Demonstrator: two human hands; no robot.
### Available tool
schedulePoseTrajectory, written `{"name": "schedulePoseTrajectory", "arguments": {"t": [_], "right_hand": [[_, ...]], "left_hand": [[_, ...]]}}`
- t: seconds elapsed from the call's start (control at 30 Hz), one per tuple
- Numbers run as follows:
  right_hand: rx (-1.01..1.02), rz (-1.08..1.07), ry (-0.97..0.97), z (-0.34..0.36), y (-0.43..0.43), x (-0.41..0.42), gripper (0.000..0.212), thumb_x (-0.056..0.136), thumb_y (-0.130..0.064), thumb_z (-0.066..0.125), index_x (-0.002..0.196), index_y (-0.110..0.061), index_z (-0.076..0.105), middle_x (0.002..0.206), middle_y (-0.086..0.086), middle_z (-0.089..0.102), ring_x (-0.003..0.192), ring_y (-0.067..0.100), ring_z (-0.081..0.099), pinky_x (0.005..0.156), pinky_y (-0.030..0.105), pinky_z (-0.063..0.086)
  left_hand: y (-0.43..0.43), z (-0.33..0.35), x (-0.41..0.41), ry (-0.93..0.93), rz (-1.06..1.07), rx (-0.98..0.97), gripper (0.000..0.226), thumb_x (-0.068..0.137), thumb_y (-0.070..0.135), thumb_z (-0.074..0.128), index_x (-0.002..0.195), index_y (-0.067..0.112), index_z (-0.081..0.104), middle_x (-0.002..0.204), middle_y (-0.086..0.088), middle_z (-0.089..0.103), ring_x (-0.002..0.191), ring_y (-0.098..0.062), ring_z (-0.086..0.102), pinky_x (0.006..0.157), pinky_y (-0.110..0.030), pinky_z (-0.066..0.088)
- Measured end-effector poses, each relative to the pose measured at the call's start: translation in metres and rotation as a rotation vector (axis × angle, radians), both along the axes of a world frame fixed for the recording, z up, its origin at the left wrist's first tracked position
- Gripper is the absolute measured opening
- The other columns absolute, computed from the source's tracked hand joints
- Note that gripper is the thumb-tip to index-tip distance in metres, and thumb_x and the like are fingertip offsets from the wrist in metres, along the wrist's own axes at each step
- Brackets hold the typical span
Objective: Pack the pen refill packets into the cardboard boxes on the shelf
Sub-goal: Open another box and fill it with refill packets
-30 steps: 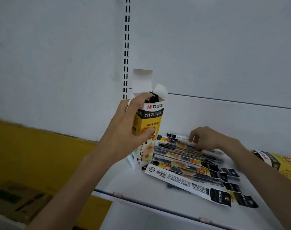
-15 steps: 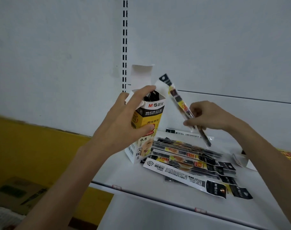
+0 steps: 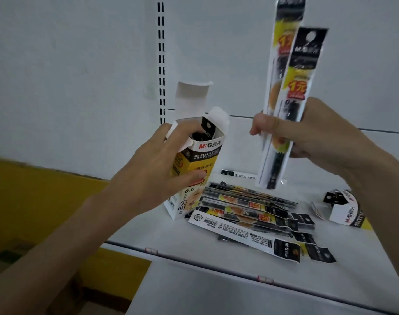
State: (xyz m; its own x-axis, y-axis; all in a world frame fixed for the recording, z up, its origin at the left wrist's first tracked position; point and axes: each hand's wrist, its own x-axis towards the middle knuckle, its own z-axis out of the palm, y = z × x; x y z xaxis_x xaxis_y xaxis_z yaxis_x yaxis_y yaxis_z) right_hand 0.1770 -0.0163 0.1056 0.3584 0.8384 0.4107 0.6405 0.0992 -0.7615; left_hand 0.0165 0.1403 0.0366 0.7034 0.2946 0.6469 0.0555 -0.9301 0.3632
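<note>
Our right hand (image 3: 312, 137) grips two packets (image 3: 285, 98), upright, right of open box (image 3: 198, 169); left hand (image 3: 153, 176) clasps box, mouth up, nearer

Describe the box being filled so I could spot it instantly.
On the white shelf, left of the fanned pile of refill packets, stands a yellow-and-white carton gripped by the left hand. Unlike the other box lying at far right, it stands upright, flaps open.

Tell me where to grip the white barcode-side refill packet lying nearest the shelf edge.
Take the flat white refill packet by its black header end, coming from above and the right. That end sits clear on the white shelf, while its barcode end lies close under the loose packet pile. Pinch across the narrow width.
</note>
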Motion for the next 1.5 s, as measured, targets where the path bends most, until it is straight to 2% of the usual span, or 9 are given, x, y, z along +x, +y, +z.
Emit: {"name": "schedulePoseTrajectory", "arguments": {"t": [0.07, 0.17, 0.43, 0.57, 0.8, 1.1, 1.27, 1.37, 1.5], "right_hand": [[0.048, -0.035, -0.016, 0.003, -0.003, 0.001, 0.029, 0.053, -0.055, 0.064, 0.062, -0.027, 0.067, 0.069, -0.005, 0.063, 0.049, 0.004, 0.047, 0.056, 0.027, 0.039], [0.139, 0.069, 0.042, 0.012, -0.006, 0.005, 0.037, 0.051, -0.041, 0.071, 0.068, -0.013, 0.053, 0.067, 0.011, 0.060, 0.042, 0.009, 0.047, 0.040, 0.019, 0.034], [0.197, 0.259, 0.178, 0.030, 0.002, 0.012, 0.012, 0.071, -0.017, 0.068, 0.080, -0.009, 0.066, 0.067, 0.004, 0.064, 0.052, 0.012, 0.053, 0.044, 0.018, 0.041], [0.279, 0.152, 0.183, 0.028, 0.018, 0.010, 0.027, 0.083, 0.000, 0.061, 0.070, -0.018, 0.045, 0.069, 0.010, 0.061, 0.043, 0.016, 0.049, 0.039, 0.022, 0.038], [0.153, 0.126, 0.061, 0.027, 0.024, 0.013, 0.024, 0.080, -0.005, 0.066, 0.074, -0.016, 0.045, 0.081, 0.017, 0.065, 0.061, 0.025, 0.064, 0.051, 0.026, 0.052], [0.431, 0.208, 0.169, 0.038, 0.009, 0.012, 0.027, 0.069, -0.019, 0.069, 0.073, -0.026, 0.043, 0.060, -0.004, 0.064, 0.058, 0.016, 0.054, 0.044, 0.020, 0.036], [0.363, 0.223, 0.345, 0.024, 0.020, 0.010, 0.026, 0.064, -0.017, 0.070, 0.071, -0.025, 0.046, 0.059, 0.000, 0.065, 0.045, 0.010, 0.049, 0.039, 0.017, 0.033], [0.298, 0.148, 0.254, 0.020, 0.023, 0.012, 0.026, 0.070, -0.012, 0.072, 0.075, -0.023, 0.049, 0.063, 0.004, 0.066, 0.047, 0.014, 0.052, 0.041, 0.021, 0.038], [0.273, -0.013, -0.120, 0.021, 0.024, 0.001, 0.023, 0.073, -0.017, 0.077, 0.073, -0.024, 0.055, 0.060, -0.003, 0.067, 0.051, 0.013, 0.059, 0.045, 0.023, 0.045]], "left_hand": [[0.001, 0.002, 0.000, 0.032, 0.021, 0.028, 0.060, 0.073, 0.038, 0.067, 0.114, 0.053, 0.025, 0.118, 0.009, 0.044, 0.094, -0.006, 0.045, 0.070, -0.019, 0.049], [0.003, 0.006, 0.002, 0.089, 0.025, 0.067, 0.059, 0.071, 0.044, 0.065, 0.112, 0.053, 0.023, 0.119, 0.008, 0.046, 0.092, -0.007, 0.046, 0.068, -0.018, 0.049], [0.000, 0.014, 0.008, 0.143, 0.034, 0.088, 0.051, 0.065, 0.053, 0.058, 0.103, 0.049, 0.025, 0.108, 0.008, 0.045, 0.090, -0.017, 0.054, 0.065, -0.032, 0.055], [0.000, 0.020, 0.011, 0.183, 0.049, 0.095, 0.052, 0.063, 0.054, 0.062, 0.090, 0.056, 0.018, 0.095, 0.014, 0.043, 0.081, -0.007, 0.053, 0.055, -0.017, 0.048], [0.000, 0.032, 0.011, 0.213, 0.027, 0.090, 0.083, 0.058, 0.047, 0.077, 0.112, 0.068, 0.017, 0.100, 0.021, 0.048, 0.091, 0.003, 0.049, 0.069, -0.011, 0.045], [0.003, 0.031, 0.009, 0.164, 0.034, 0.090, 0.064, 0.058, 0.049, 0.073, 0.098, 0.063, 0.025, 0.085, 0.035, 0.045, 0.092, 0.018, 0.044, 0.055, -0.005, 0.041], [0.001, 0.029, 0.011, 0.164, 0.043, 0.114, 0.063, 0.058, 0.050, 0.072, 0.097, 0.064, 0.025, 0.087, 0.033, 0.046, 0.097, 0.017, 0.041, 0.059, -0.004, 0.043], [0.000, 0.028, 0.010, 0.181, 0.052, 0.101, 0.058, 0.059, 0.050, 0.071, 0.101, 0.057, 0.031, 0.093, 0.027, 0.049, 0.092, 0.007, 0.049, 0.059, -0.009, 0.046], [-0.001, 0.027, 0.011, 0.186, 0.080, 0.119, 0.055, 0.059, 0.054, 0.067, 0.102, 0.049, 0.033, 0.094, 0.017, 0.052, 0.085, -0.001, 0.051, 0.062, -0.018, 0.049]]}}
